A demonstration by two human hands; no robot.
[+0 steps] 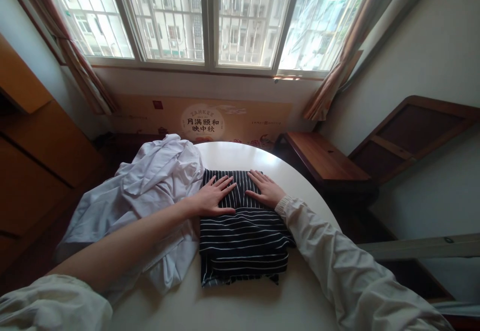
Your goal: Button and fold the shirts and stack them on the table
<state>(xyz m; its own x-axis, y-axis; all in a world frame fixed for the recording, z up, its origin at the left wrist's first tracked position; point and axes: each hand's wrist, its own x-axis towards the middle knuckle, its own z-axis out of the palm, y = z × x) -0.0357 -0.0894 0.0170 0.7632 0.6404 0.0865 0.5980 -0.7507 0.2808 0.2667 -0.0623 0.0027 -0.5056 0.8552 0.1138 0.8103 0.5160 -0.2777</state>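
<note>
A black garment with white stripes (243, 236) lies folded on a round white table (258, 156); its exact kind I cannot tell. Flat on its far left part rests my left hand (214, 197), fingers spread. My right hand (265, 190) lies on the far right part, fingers stretched out. The stripes run lengthwise under my hands and crosswise on the nearer layers. Crumpled pale white cloth (161, 171) sits just left of the striped garment, partly behind my left forearm, and hangs over the table's left side.
Beyond the table is a printed banner (240, 116) below a barred window (210, 21). A brown wooden bench (326, 156) stands at the right, near a wooden panel (408, 136) leaning on the wall. Orange-brown cabinets (41, 171) stand at the left.
</note>
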